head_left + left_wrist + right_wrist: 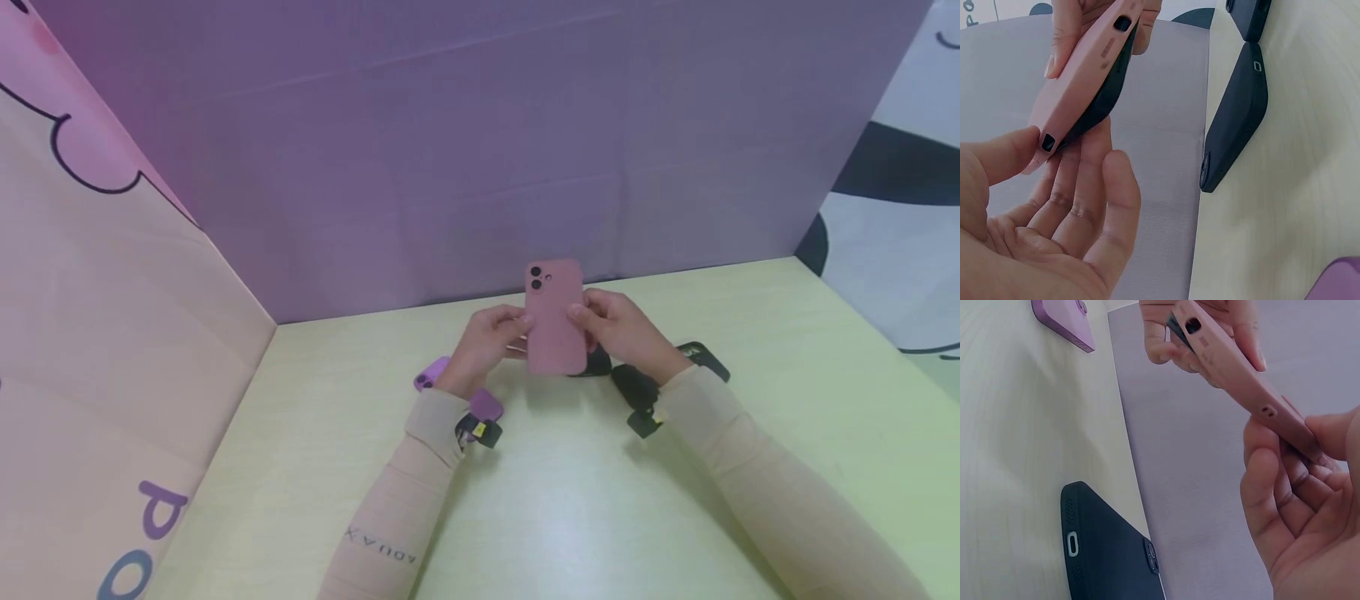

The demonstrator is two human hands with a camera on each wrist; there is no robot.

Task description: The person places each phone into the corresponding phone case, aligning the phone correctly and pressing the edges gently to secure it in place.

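Pale yellow-green table (570, 517) | purple phone case (435, 372) lies flat at left | two black phone cases (1235, 119) lie end to end at right | purple backdrop wall behind the far edge

A pale yellow-green tabletop (787, 400) is enclosed on three sides by upright panels. The far side is closed by a plain purple board (480, 142). On the left, a pink-and-peach panel (97, 333) with dark outlines and purple letters is seen; on the right, a white panel (907, 200) with dark shapes. A soft glare is cast on the near tabletop.
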